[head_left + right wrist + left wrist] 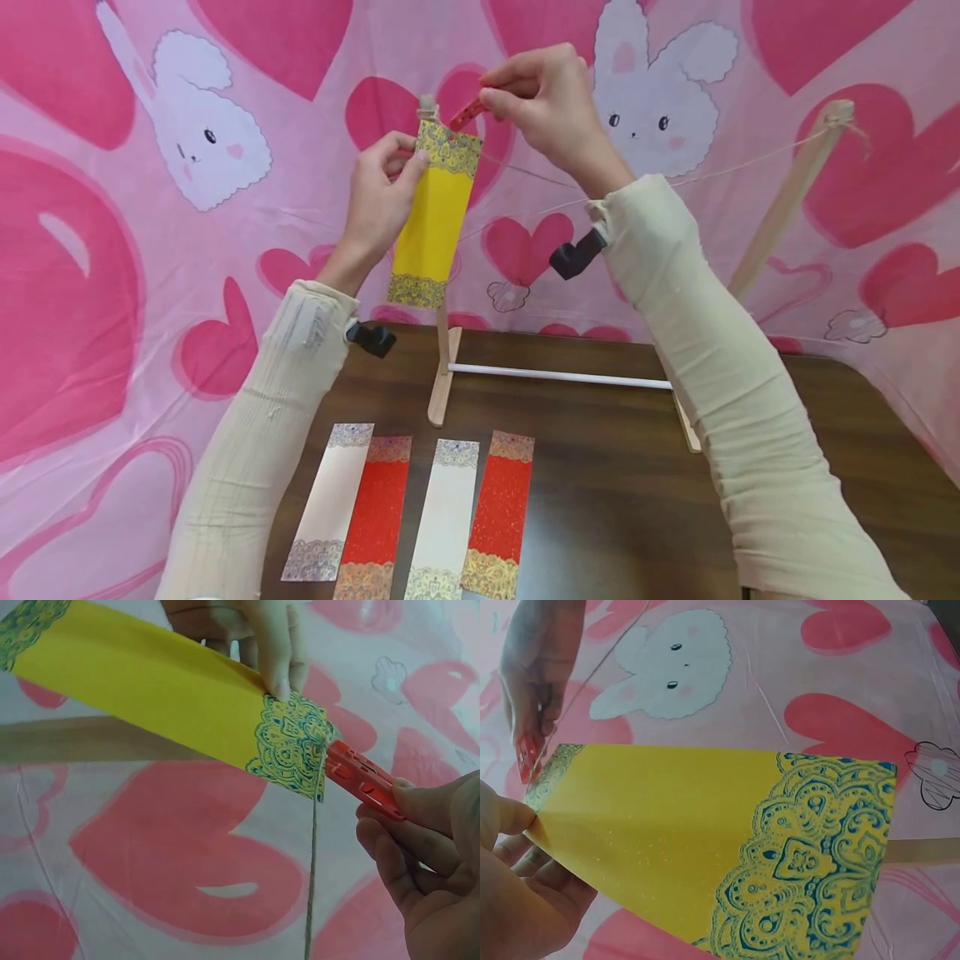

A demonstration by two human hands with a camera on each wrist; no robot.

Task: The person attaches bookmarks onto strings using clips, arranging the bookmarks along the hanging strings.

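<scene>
A yellow paper strip (437, 212) with blue lace-patterned ends hangs from my left hand (382, 187), whose thumb and fingers pinch its upper left edge. In the right wrist view a red clothespin (365, 780) is pinched between the thumb and fingers of my right hand (439, 847). The clothespin's tip meets the strip's patterned top edge, right at the string (312, 862). In the left wrist view the strip's lower patterned end (810, 855) faces the camera, and the clothespin (529, 756) shows at the far end.
Two wooden posts stand on the dark table (600, 467), the right post (791, 196) with string tied on top. A white rod (562, 376) joins them low down. White strips (330, 500) and red strips (378, 500) lie in front. A pink heart-and-rabbit cloth (300, 217) hangs behind.
</scene>
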